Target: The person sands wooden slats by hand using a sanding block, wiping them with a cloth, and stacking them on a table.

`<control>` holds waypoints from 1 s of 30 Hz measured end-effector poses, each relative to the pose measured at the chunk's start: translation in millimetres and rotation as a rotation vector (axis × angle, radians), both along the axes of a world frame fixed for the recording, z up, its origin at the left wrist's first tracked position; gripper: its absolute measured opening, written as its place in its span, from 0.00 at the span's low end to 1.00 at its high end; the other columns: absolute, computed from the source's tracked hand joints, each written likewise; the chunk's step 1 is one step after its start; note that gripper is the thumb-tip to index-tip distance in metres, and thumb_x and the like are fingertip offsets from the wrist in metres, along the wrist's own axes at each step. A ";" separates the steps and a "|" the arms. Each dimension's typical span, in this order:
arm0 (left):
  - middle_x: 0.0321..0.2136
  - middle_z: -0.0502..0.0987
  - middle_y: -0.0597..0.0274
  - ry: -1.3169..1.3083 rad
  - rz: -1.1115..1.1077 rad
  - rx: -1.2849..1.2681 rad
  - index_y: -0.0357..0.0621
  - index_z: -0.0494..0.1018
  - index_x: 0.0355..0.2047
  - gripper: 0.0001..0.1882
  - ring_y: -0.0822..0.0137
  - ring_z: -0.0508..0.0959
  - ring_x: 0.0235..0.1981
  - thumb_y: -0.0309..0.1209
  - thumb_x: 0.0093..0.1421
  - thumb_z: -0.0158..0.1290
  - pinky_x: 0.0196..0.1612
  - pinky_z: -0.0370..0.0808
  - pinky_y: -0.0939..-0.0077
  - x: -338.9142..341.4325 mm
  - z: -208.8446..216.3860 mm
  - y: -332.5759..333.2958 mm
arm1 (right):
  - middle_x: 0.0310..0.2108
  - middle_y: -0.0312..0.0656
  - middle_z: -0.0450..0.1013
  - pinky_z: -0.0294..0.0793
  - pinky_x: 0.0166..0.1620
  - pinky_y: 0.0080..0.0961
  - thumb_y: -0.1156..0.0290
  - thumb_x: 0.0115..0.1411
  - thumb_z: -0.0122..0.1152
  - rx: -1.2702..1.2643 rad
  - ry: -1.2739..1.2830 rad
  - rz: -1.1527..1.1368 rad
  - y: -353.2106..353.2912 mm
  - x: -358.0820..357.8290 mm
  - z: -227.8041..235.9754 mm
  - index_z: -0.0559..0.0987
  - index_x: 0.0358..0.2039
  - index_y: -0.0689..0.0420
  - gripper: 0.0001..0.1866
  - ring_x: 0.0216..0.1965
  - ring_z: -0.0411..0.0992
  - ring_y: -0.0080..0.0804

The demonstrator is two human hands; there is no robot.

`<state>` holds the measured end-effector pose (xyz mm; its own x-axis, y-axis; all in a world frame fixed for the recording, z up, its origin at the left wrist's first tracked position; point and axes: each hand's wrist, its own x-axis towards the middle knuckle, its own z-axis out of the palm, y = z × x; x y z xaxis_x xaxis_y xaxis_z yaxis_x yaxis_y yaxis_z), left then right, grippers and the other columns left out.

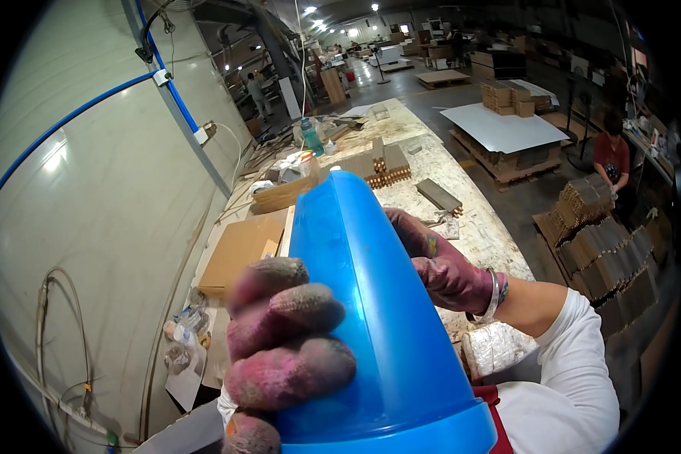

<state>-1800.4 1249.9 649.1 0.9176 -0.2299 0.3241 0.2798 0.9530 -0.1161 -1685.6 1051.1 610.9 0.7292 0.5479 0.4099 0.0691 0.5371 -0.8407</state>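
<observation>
Blue container (390, 325) is up at the desk's (488, 250) near end, left hand (291, 333) curled firmly round it, right hand (454, 274) half-hidden behind so can't tell its grip, and grubby gloves (299, 371) on slick plastic could slip.

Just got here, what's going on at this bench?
A person holds a large blue plastic object up close to the camera, above the bench. The gloved left hand grips its near left side; the gloved right hand is at its far right side, fingers partly hidden. A carton and a bottle sit on the bench.
</observation>
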 end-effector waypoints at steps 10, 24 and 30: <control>0.34 0.76 0.62 -0.944 1.593 1.244 0.53 0.65 0.31 0.18 0.57 0.74 0.43 0.47 0.69 0.32 0.53 0.68 0.50 33.4 7.0 -9.2 | 0.54 0.47 0.64 0.71 0.55 0.33 0.66 0.55 0.64 0.040 -0.054 0.041 13.3 1.9 9.4 0.55 0.64 0.57 0.40 0.53 0.67 0.33; 0.45 0.75 0.59 -0.947 1.615 1.214 0.57 0.65 0.36 0.12 0.56 0.72 0.53 0.47 0.68 0.39 0.60 0.65 0.54 53.3 -12.2 6.9 | 0.52 0.45 0.66 0.71 0.53 0.27 0.70 0.56 0.62 0.061 -0.037 0.058 18.8 6.9 10.4 0.57 0.63 0.56 0.36 0.52 0.68 0.31; 0.45 0.75 0.59 -0.968 1.472 1.188 0.56 0.65 0.37 0.12 0.56 0.72 0.53 0.47 0.67 0.40 0.60 0.65 0.54 51.5 -10.9 13.0 | 0.54 0.46 0.65 0.71 0.53 0.27 0.68 0.57 0.62 0.075 -0.060 0.059 21.9 10.9 7.4 0.57 0.63 0.56 0.36 0.53 0.68 0.31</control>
<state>-1748.9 1262.9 638.2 0.2452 -0.0782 0.9663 -0.9694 -0.0322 0.2434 -1674.7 1073.0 618.3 0.6691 0.5557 0.4935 0.0843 0.6030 -0.7933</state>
